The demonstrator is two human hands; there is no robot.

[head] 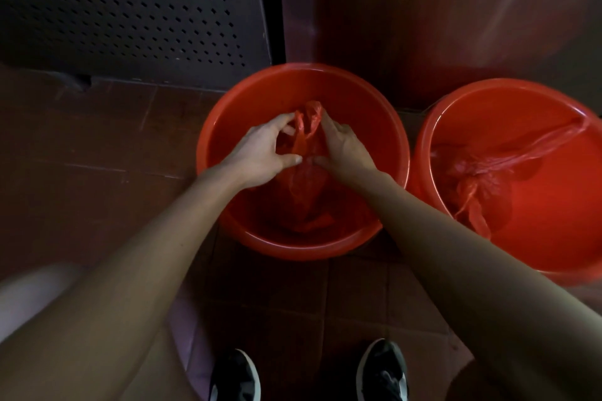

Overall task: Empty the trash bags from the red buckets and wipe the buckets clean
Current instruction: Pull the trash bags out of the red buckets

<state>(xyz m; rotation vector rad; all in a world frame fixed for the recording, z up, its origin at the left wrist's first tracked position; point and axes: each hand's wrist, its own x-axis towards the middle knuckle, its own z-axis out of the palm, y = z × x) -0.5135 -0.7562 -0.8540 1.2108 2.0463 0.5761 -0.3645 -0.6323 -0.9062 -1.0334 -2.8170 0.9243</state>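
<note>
Inside the near round red plastic bucket (303, 163), a thin, crumpled red plastic trash bag (304, 185) is hanging from its gathered top, with its bulging lower part sitting low in the bucket. Both hands are working at the bag's neck: the left hand (260, 153) is pinching the twisted handle loops (308, 122) between thumb and curled fingers, and the right hand (345, 148) is pinching the film on the opposite side. The bag is likely handling as light, limp and slippery; the film may tear under a sharp pull, so the bunched neck is judged the safest hold. A second round red plastic bucket (508, 179), well to the right, is holding another loose red plastic bag (479, 179), untouched. The near bag's contents are not showing through the film. The right bucket's rim is running out of frame, and the dim light is obscuring the tiled floor (107, 140).
</note>
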